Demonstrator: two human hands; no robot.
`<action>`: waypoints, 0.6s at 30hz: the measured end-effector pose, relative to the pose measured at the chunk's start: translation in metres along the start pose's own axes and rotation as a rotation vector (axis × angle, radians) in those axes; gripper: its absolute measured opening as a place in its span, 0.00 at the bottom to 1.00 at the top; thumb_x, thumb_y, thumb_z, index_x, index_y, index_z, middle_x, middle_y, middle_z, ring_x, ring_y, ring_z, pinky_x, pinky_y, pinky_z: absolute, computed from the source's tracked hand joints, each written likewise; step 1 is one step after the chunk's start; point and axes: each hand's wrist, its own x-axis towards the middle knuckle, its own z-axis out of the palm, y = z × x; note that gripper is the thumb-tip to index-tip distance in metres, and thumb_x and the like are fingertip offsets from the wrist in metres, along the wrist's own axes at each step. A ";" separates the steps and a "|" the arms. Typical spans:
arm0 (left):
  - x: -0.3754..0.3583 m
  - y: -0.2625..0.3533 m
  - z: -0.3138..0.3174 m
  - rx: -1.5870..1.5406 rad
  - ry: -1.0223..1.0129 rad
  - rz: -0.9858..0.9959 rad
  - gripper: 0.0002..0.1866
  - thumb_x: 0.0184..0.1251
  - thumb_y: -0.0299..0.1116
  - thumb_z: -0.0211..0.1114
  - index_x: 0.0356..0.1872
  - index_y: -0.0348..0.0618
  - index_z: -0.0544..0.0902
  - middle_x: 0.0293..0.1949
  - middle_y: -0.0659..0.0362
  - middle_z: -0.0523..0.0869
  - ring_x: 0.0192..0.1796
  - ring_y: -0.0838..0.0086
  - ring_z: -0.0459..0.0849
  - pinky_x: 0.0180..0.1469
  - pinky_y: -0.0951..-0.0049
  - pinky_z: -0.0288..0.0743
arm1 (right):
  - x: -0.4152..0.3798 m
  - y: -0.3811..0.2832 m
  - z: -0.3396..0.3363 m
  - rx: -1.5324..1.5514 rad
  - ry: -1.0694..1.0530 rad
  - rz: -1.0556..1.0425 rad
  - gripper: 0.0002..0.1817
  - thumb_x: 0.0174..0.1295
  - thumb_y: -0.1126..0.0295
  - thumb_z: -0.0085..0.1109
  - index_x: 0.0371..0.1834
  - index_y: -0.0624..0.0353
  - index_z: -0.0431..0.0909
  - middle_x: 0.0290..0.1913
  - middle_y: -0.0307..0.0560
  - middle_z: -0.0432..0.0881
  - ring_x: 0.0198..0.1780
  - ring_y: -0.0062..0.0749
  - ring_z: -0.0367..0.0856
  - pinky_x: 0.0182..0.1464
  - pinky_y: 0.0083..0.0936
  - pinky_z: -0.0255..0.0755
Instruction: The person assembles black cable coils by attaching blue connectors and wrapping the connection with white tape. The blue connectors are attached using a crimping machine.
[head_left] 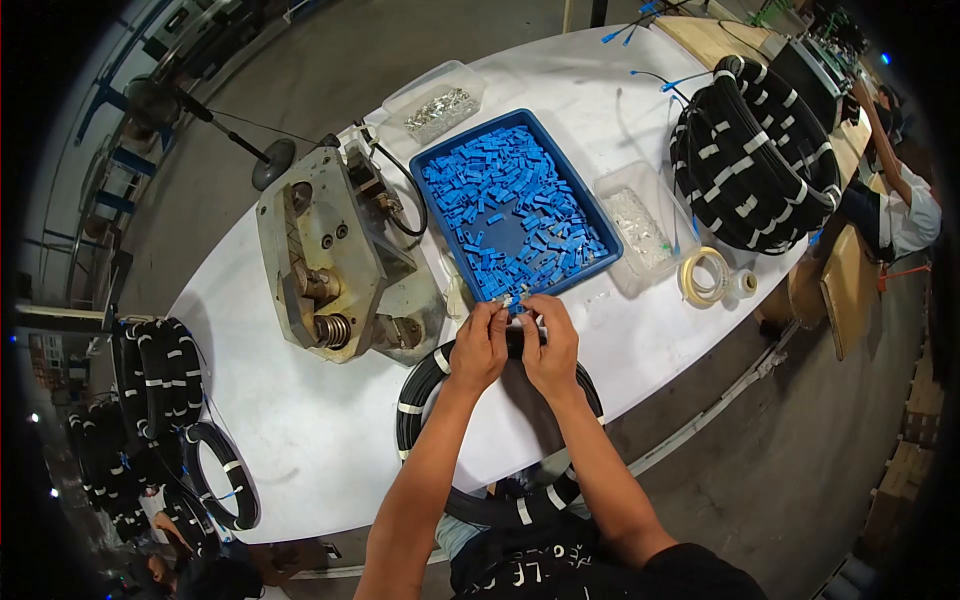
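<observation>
My left hand (479, 345) and my right hand (551, 343) meet at the near edge of the blue tray (502, 236). Between their fingertips is a small blue connector housing (515, 305), pinched from both sides. Some pale bits show at its upper end, too small to make out. Loose blue housings (490, 160) of the same colour fill much of the tray. Beneath my wrists lies a coil of black cable (411, 408) banded with white tape, partly hidden by my forearms and reaching over the table's near edge.
A metal press-like machine (335, 255) stands left of the tray. Clear bins with small metal parts (440, 110) and translucent pieces (638, 228) flank it. Tape rolls (704, 276) lie to the right, near stacked black coils (755, 160). More coils (160, 380) hang at left. Other people (905, 215) sit nearby.
</observation>
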 end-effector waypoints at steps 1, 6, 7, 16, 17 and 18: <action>0.000 0.001 0.000 0.002 -0.009 0.003 0.07 0.76 0.30 0.55 0.44 0.37 0.74 0.33 0.44 0.84 0.36 0.47 0.85 0.38 0.57 0.77 | -0.003 -0.001 0.000 0.050 -0.007 0.002 0.08 0.63 0.80 0.60 0.44 0.65 0.78 0.43 0.53 0.81 0.39 0.42 0.80 0.42 0.30 0.75; -0.001 -0.001 -0.003 0.012 -0.045 0.052 0.07 0.74 0.27 0.53 0.47 0.36 0.72 0.34 0.42 0.84 0.36 0.45 0.85 0.38 0.56 0.77 | -0.003 -0.001 0.002 0.135 -0.079 0.004 0.08 0.64 0.79 0.58 0.46 0.64 0.76 0.44 0.56 0.82 0.43 0.49 0.83 0.45 0.33 0.78; -0.002 -0.002 -0.003 0.012 -0.047 0.053 0.07 0.74 0.27 0.53 0.47 0.36 0.72 0.34 0.42 0.84 0.36 0.45 0.85 0.38 0.56 0.77 | -0.004 -0.001 0.001 0.135 -0.077 0.004 0.08 0.64 0.79 0.58 0.46 0.64 0.76 0.44 0.56 0.82 0.43 0.49 0.83 0.45 0.33 0.78; -0.005 -0.003 -0.005 -0.047 -0.073 0.124 0.12 0.75 0.31 0.48 0.50 0.34 0.70 0.32 0.44 0.84 0.32 0.49 0.84 0.34 0.58 0.76 | -0.006 0.000 0.003 0.182 -0.059 -0.037 0.09 0.63 0.81 0.59 0.46 0.63 0.77 0.43 0.55 0.83 0.42 0.49 0.85 0.43 0.32 0.80; -0.006 -0.004 -0.005 -0.050 -0.076 0.113 0.12 0.75 0.32 0.48 0.50 0.34 0.70 0.31 0.45 0.84 0.31 0.49 0.84 0.34 0.59 0.76 | -0.006 0.002 0.004 0.196 -0.061 -0.055 0.09 0.63 0.81 0.59 0.46 0.63 0.77 0.44 0.54 0.83 0.41 0.45 0.84 0.42 0.30 0.79; -0.007 -0.006 -0.005 -0.053 -0.079 0.102 0.13 0.74 0.34 0.49 0.50 0.34 0.70 0.30 0.45 0.84 0.31 0.50 0.85 0.33 0.60 0.76 | -0.006 0.004 0.004 0.210 -0.063 -0.074 0.10 0.63 0.81 0.59 0.47 0.63 0.77 0.44 0.53 0.83 0.39 0.40 0.83 0.41 0.28 0.78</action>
